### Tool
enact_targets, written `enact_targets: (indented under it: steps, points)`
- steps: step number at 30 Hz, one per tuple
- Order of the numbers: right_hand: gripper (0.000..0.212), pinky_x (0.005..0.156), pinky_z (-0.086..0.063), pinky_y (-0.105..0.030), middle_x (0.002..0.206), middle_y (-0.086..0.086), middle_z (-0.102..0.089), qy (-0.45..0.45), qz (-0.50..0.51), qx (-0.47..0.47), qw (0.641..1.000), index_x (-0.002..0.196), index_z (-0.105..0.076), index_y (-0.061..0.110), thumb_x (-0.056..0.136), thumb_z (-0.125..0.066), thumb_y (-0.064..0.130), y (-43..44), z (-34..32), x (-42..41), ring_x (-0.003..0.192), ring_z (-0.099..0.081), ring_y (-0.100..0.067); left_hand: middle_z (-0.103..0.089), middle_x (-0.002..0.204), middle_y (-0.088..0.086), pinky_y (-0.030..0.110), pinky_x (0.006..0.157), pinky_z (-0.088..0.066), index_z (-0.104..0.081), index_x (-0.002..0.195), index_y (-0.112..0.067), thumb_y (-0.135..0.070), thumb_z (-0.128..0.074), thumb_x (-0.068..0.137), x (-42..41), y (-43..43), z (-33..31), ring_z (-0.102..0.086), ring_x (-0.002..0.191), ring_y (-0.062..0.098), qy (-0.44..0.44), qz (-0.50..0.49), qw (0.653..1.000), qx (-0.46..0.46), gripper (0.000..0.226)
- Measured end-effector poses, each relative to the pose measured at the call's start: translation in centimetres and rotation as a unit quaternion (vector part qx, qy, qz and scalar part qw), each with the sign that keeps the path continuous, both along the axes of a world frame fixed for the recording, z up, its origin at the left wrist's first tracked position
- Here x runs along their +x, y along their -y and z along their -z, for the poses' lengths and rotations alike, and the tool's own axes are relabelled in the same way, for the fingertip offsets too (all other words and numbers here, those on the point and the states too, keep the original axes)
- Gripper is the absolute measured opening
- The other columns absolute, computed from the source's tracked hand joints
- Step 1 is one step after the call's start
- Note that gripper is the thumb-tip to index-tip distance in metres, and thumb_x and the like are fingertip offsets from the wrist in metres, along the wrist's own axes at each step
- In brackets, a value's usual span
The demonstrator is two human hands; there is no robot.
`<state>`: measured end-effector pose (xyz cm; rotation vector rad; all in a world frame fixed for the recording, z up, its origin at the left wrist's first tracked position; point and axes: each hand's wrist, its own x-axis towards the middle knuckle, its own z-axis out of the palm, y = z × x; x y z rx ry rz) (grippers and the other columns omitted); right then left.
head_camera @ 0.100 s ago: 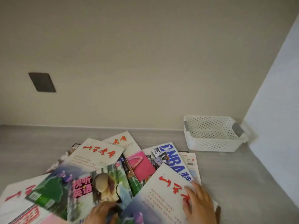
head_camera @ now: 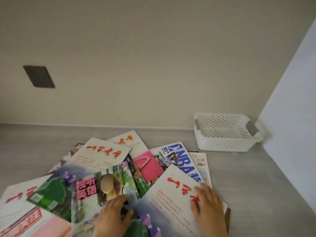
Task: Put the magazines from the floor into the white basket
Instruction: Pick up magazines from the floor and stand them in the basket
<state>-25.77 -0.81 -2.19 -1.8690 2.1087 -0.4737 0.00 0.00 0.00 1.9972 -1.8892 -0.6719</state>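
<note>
Several magazines lie fanned and overlapping on the grey floor. Nearest me is a white magazine [head_camera: 172,200] with red characters on its cover. My right hand [head_camera: 209,209] rests on its right side with the fingers spread flat over the red title. My left hand [head_camera: 111,218] is at its left edge, fingers and thumb curled as if pinching that edge, over a colourful English-learning magazine [head_camera: 95,190]. Behind them lie an NBA magazine [head_camera: 181,159] and a pink one [head_camera: 147,165]. The white perforated basket [head_camera: 222,144] stands at the back right, with nothing visible in it.
The basket sits in the corner where the beige back wall meets a pale wall [head_camera: 290,134] on the right. A dark plate [head_camera: 39,76] is on the back wall. Bare grey floor [head_camera: 256,185] stretches between the magazines and the right wall.
Both hands show slightly more of themselves on the white magazine; the magazines and basket have not shifted.
</note>
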Motion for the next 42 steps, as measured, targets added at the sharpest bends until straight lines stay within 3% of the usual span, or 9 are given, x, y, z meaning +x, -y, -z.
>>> enact_targets:
  steps: [11, 16, 19, 22, 26, 29, 33, 39, 42]
  points:
    - [0.053, 0.115, -0.007, -0.029, 0.152, 0.005, -0.018, -0.046, -0.001, 0.036, 0.998, 0.137, -0.021, 0.026, 0.090, -0.031, 0.048, 0.4, 1.4, -0.3, 0.140, -0.013, -0.012, -0.059, 0.120, 0.001, 0.036, 0.101, -0.042, -0.037, 0.127, -0.027, -0.031, -0.058, 0.079, -7.0, 6.3, -1.3, -0.054, 0.110, 0.020, 0.034, 0.069, 0.994, 0.078, 0.053]
    - [0.064, 0.114, -0.013, -0.031, 0.153, 0.004, -0.014, 0.010, 0.070, 0.026, 0.997, 0.139, -0.015, 0.026, 0.086, -0.041, 0.049, 0.1, 0.5, -0.6, 0.140, -0.014, -0.015, -0.063, 0.110, 0.005, 0.022, 0.077, -0.049, -0.049, 0.114, -0.017, -0.020, -0.051, 0.087, -7.5, 6.5, -2.4, -0.060, 0.092, 0.017, -0.096, 0.111, 0.978, 0.147, 0.027]
    - [0.072, 0.111, -0.020, -0.040, 0.150, -0.007, -0.024, 0.123, 0.205, -0.040, 0.970, 0.138, -0.023, 0.018, 0.080, -0.059, 0.039, -0.5, -1.3, -1.1, 0.137, -0.023, -0.025, -0.064, 0.089, -0.004, 0.009, 0.057, -0.048, -0.049, 0.099, -0.020, -0.018, -0.049, 0.088, -6.9, 6.1, -4.0, -0.062, 0.078, 0.010, -0.194, 0.118, 0.968, 0.106, 0.011]
    - [0.064, 0.097, -0.043, -0.038, 0.136, -0.015, -0.041, 0.387, 0.300, -0.088, 0.867, 0.134, -0.030, 0.008, 0.080, -0.064, 0.013, -0.7, -3.3, -1.9, 0.120, -0.043, -0.029, -0.065, 0.082, -0.009, 0.005, 0.049, -0.047, -0.052, 0.093, -0.021, -0.015, -0.051, 0.087, -6.2, 5.9, -7.0, -0.065, 0.068, 0.003, -0.303, 0.113, 0.944, 0.062, 0.008]
    - [0.011, 0.043, -0.049, -0.020, 0.054, -0.010, -0.061, 0.600, 0.187, 0.025, 0.778, 0.093, -0.054, 0.003, 0.088, -0.044, 0.000, -0.8, -6.6, -2.6, 0.049, -0.059, -0.016, -0.065, 0.077, -0.005, 0.006, 0.044, -0.046, -0.050, 0.079, -0.023, -0.012, -0.054, 0.085, -6.3, 6.9, -11.0, -0.064, 0.060, -0.008, -0.408, 0.084, 0.909, -0.009, 0.013]
    - [0.025, 0.044, -0.042, -0.022, 0.033, 0.001, -0.043, 0.554, 0.141, 0.051, 0.819, 0.064, -0.054, 0.004, 0.084, -0.047, -0.008, 0.0, -8.3, -4.2, 0.034, -0.045, -0.010, -0.069, 0.062, -0.011, 0.005, 0.042, -0.044, -0.050, 0.076, -0.018, -0.009, -0.055, 0.084, -7.8, 8.0, -12.9, -0.062, 0.057, -0.010, -0.422, 0.071, 0.901, -0.070, 0.013]
    - [0.036, 0.047, -0.049, -0.021, 0.034, -0.001, -0.053, 0.452, 0.101, 0.003, 0.886, 0.047, -0.058, 0.008, 0.078, -0.056, -0.010, 2.8, -12.0, -8.1, 0.035, -0.052, -0.011, -0.065, 0.065, -0.010, 0.007, 0.047, -0.048, -0.052, 0.072, -0.017, -0.004, -0.058, 0.081, -10.7, 10.6, -15.7, -0.063, 0.057, 0.000, -0.407, 0.082, 0.904, -0.107, 0.017]
    - [0.029, 0.049, -0.044, -0.014, 0.031, 0.012, -0.055, 0.322, 0.096, -0.144, 0.931, 0.051, -0.058, 0.012, 0.077, -0.061, 0.000, 10.1, -17.7, -16.8, 0.036, -0.051, 0.001, -0.062, 0.091, 0.005, 0.016, 0.051, -0.049, -0.059, 0.103, -0.003, -0.005, -0.058, 0.082, -17.7, 17.0, -19.7, -0.058, 0.079, 0.022, -0.330, 0.097, 0.925, -0.160, 0.021]
    - [0.013, 0.044, -0.039, -0.002, 0.060, 0.014, -0.065, 0.334, 0.093, -0.225, 0.911, 0.088, -0.068, 0.006, 0.078, -0.061, 0.000, 14.2, -19.7, -20.1, 0.045, -0.053, 0.007, -0.061, 0.090, 0.006, 0.011, 0.042, -0.046, -0.061, 0.102, -0.001, -0.008, -0.060, 0.081, -21.2, 20.5, -20.8, -0.057, 0.074, 0.021, -0.322, 0.078, 0.923, -0.196, 0.022]
